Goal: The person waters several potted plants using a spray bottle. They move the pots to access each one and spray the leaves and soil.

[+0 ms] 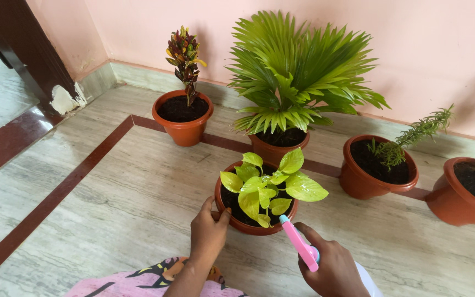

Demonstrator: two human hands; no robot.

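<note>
The round terracotta-coloured plastic pot of lime-green broad-leaved pothos [257,206] stands on the pale marble floor [138,203], nearest the person. The left hand [207,234] grips this pot's near-left rim, thumb hooked over the edge. The right hand [333,269] is closed around a pink spray bottle [299,243], its pale blue nozzle tip almost touching the pot's near rim. A hard squeeze this close could likely splash soil out, or wet the floor and make it slippery. Just behind the pothos pot sits a fan palm pot [279,146], leaves nearly overlapping, so there is little room that way. Right of it are a wispy herb pot [377,168] and another pot [468,192]; open floor lies left.
</note>
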